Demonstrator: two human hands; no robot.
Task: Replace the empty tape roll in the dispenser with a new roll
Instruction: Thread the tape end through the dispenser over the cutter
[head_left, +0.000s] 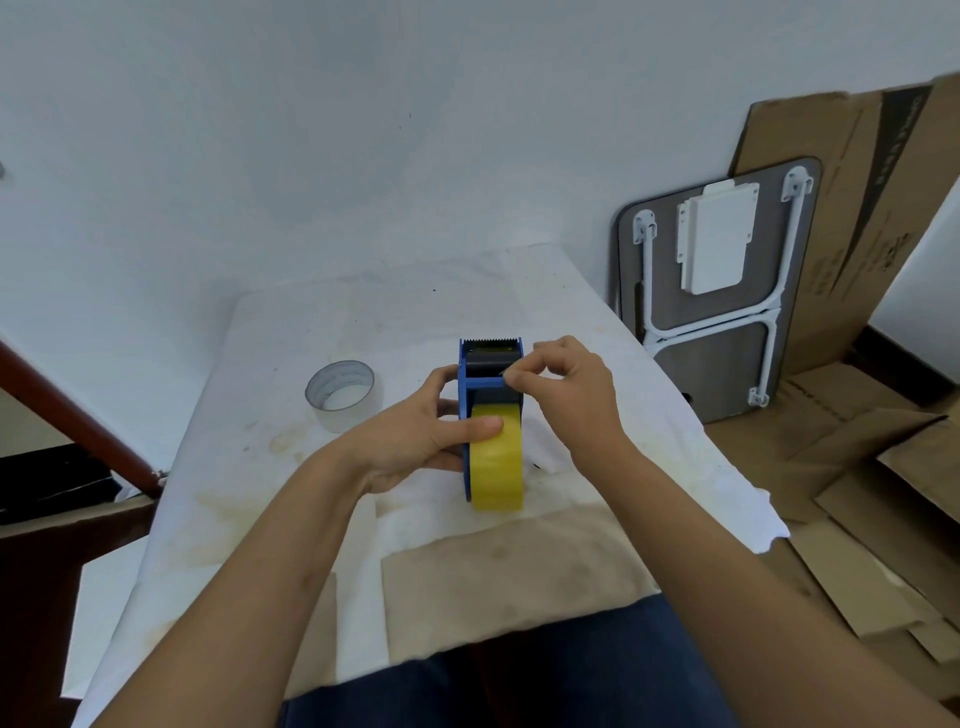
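My lap sat nearest, then the cloth (270, 519) over the table. On it stood the dispenser (466, 384), the new yellow roll (496, 457) already seated in its near end. My left hand (415, 436) was wrapped around the blue frame, thumb pressed on the roll. My right hand (566, 387) had thumb and forefinger pinched tight at the crossbar — on the tape's end, I judged, though the strip was too thin to see. Letting it slip could have sent it back onto the roll; pulling crooked could have stuck it off the teeth (491, 342). The empty core (340, 392) stood apart, left.
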